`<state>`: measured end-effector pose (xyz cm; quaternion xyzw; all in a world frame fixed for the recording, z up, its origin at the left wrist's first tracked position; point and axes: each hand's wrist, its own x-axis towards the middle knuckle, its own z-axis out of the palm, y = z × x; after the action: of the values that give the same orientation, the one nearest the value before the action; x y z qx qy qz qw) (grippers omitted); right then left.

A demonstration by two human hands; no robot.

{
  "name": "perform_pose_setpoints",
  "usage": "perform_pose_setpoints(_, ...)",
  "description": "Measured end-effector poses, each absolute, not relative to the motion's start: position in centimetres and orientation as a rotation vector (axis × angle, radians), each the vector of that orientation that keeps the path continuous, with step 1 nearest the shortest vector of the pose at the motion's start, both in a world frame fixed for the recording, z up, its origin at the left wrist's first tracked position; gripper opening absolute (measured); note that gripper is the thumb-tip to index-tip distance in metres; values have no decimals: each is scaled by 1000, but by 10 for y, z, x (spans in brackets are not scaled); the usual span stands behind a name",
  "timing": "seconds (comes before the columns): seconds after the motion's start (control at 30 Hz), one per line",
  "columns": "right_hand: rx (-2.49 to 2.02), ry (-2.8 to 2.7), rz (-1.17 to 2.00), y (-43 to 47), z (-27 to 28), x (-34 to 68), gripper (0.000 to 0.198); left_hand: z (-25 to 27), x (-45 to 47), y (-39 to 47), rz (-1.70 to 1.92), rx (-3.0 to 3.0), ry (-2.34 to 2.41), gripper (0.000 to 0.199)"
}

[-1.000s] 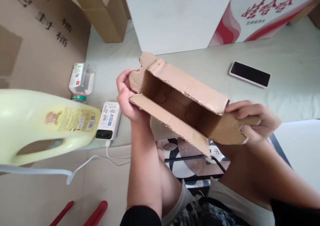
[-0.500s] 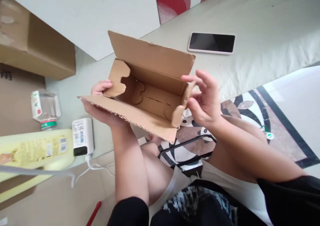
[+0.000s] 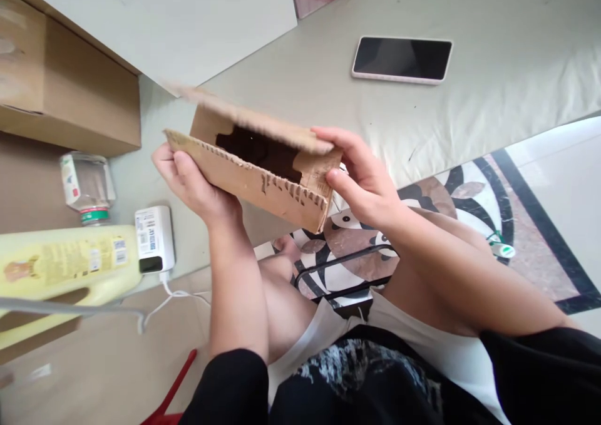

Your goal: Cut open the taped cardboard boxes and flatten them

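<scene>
The left hand (image 3: pixel 197 187) curls its fingers round one end of the tilted cardboard box (image 3: pixel 253 184), held between both hands; the right hand (image 3: pixel 366 184) grips the other end, fingers slightly parted. A smartphone (image 3: pixel 402 59) lies beyond.

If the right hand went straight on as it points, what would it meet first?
The right hand would likely meet the cardboard box first; its thumb appears to rest on it, though depth at the blurred upper flap is unclear.
</scene>
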<state>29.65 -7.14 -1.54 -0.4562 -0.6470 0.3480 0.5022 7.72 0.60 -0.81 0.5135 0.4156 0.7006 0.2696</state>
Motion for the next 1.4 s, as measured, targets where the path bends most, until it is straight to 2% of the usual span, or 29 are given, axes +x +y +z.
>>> perform_pose_setpoints(0.07, -1010, -1573, 850, -69, -18, 296, 47, -16, 71, 13, 1923, 1435, 996, 39)
perform_pose_setpoints(0.13, -932, -1548, 836, -68, -21, 295, 45, -21, 67, 19, 1942, 1430, 925, 46)
perform_pose_setpoints(0.3, -867, -1521, 791, -67, -27, 291, 35, -27, 64, 23, 1959, 1371, 889, 43)
perform_pose_setpoints(0.53, -802, -1503, 779, -68, -35, 290, 36, -25, 54, 28, 1924, 1473, 837, 27)
perform_pose_setpoints(0.73, -888, -1552, 812, -70, -37, 290, 55, -18, 35, 26, 1784, 1520, 846, 52)
perform_pose_setpoints(0.9, -871, -1576, 801, -70, -38, 290, 53, -19, 34, 21, 1623, 1402, 917, 50)
perform_pose_setpoints(1.13, -1016, -1600, 753, -69, -48, 288, 77, -18, 35, 22, 1564, 1389, 860, 60)
perform_pose_setpoints(1.23, -984, -1538, 697, -68, -51, 286, 72, -20, 30, 23, 1574, 1467, 844, 60)
perform_pose_setpoints(1.4, -884, -1283, 710, -61, -50, 288, 50, -22, 24, 21, 1560, 1641, 811, 51)
